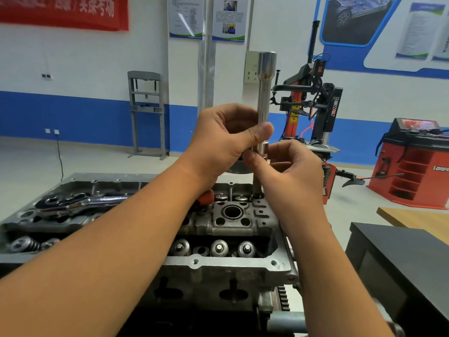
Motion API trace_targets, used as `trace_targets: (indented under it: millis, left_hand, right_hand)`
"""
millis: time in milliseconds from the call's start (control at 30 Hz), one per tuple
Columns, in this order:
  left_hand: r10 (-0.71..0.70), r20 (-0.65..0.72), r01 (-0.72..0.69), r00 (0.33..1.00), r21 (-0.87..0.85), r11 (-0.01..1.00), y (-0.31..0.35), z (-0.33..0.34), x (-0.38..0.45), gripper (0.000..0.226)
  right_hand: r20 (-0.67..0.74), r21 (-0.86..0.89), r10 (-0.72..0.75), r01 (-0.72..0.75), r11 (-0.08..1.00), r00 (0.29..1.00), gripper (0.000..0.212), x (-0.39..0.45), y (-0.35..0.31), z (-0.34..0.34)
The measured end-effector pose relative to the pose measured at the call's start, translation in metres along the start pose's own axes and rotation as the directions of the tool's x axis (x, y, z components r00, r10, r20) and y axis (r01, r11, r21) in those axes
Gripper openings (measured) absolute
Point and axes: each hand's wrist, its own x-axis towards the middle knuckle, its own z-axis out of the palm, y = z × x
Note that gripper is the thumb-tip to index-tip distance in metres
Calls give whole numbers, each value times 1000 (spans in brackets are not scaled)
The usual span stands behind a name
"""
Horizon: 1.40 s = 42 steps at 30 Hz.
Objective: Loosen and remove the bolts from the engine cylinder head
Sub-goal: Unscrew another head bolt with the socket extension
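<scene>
Cylinder head point(233, 266) mounted on a stand, valve gear exposed, near right corner towards the viewer. Long extension bar point(263, 103) held upright above the far right corner of the head, wide drive end uppermost. Left hand point(226, 139) curled round the mid-shaft, thumb pressed across the front. Right hand point(289, 164) pinching with fingertips at the lower collar, where bar meets the piece beneath. Dark lower shank point(256, 186) running down to a bolt seat point(257, 196) at the far right edge of the head; whether this is a bolt being drawn out or a socket seated on one, not determinable. Ratchet wrench point(80, 201) lying along the far left part of the head, red handle end point(206, 196) near the left wrist, unattached to the bar.

Step judged: hand-spinning or lifting a loosened bolt from the far right hole.

Recommended: keep bar plumb over the hole; any tilt likely to bind threads in aluminium. Turn at the collar with the right fingertips, steady with the left only. Lift straight, supporting the bolt from below against dropping into the valve gallery. Refit the ratchet only if resistance is felt.
</scene>
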Motion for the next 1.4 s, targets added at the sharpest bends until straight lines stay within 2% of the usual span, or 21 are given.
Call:
trace_targets:
  millis: [67,133,200,333,467,567,667,733,833,900,1000,1100,1200,1300,1400]
  left_hand:
    - [-22,4,22,1000,-4,1000,1,0,0,23]
    - [-57,76,60,995,-44,997,0,0,1,15]
    - [-75,119,82,990,-57,995,0,0,1,19]
    - [-27,73,27,997,-2,1000,0,-1,1,20]
    - [-23,15,22,1000,34,999,0,-1,1,19]
    - [-66,99,69,993,-31,997,-1,2,1,23]
    - [-43,149,47,988,-23,999,0,3,0,25]
    - [-24,107,26,994,-15,1000,-1,2,0,20]
    - [-6,2,5,1000,5,1000,-1,0,2,17]
    - [-6,-34,7,999,9,1000,-1,-1,2,17]
    - [-24,-30,24,999,-3,1000,-3,0,3,15]
    - [-42,3,42,999,-15,999,-5,0,4,10]
    - [-38,50,41,998,-51,998,-4,1,3,22]
    - [2,27,-1,1000,-21,1000,-4,1,3,13]
    - [23,-53,-23,998,10,1000,-4,1,3,25]
  right_hand:
    - [7,-27,3,-3,1000,1000,19,0,-1,1]
    - [35,-25,0,1,1000,999,10,0,-2,3]
    - [62,-20,-4,6,1000,998,10,1,-1,3]
    - [92,21,8,-10,1000,996,11,2,0,1]
    - [-4,20,5,-5,1000,1000,22,2,1,-1]
    - [26,29,-4,3,1000,1000,20,2,0,0]
    - [83,50,0,-5,999,997,21,2,-2,0]
    - [93,68,17,-24,997,996,19,2,-2,0]
    - [15,146,49,-51,988,999,18,3,-1,-2]
    - [14,182,59,-61,981,998,20,4,1,-3]
    - [25,94,21,-23,995,999,23,3,3,-3]
    - [12,34,-8,8,999,1000,14,3,3,-1]
    - [97,50,-7,3,999,995,7,4,2,-1]
    - [122,117,11,-25,993,992,1,4,2,-3]
    - [42,69,-2,-1,998,999,19,4,4,-1]
